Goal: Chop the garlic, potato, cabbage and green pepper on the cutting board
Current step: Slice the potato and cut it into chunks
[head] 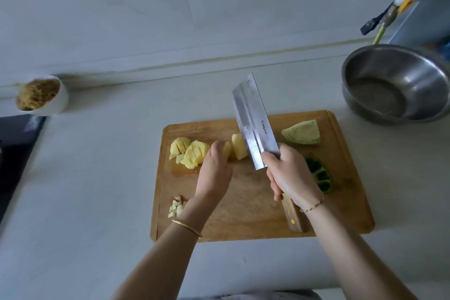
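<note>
Fingers (272,184) of the right hand (292,173) clench the wooden-handled steel cleaver (254,126), while the left hand (215,173) grips a pale yellow peeled potato chunk (227,150) midway up the rectangular wooden cutting board (243,207), likely firm yet slippery, best pinned from above.

Dim, cool, even light; wide-angle bend at the edges.
Faint soft shadows on the tabletop (97,178); pale sheen on the cleaver (253,124) and steel bowl (414,80); top right corner smeared, blurred.

potato (192,153) left on board (243,214) (cabbage (303,134) right), bowl (394,85) beyond
</note>
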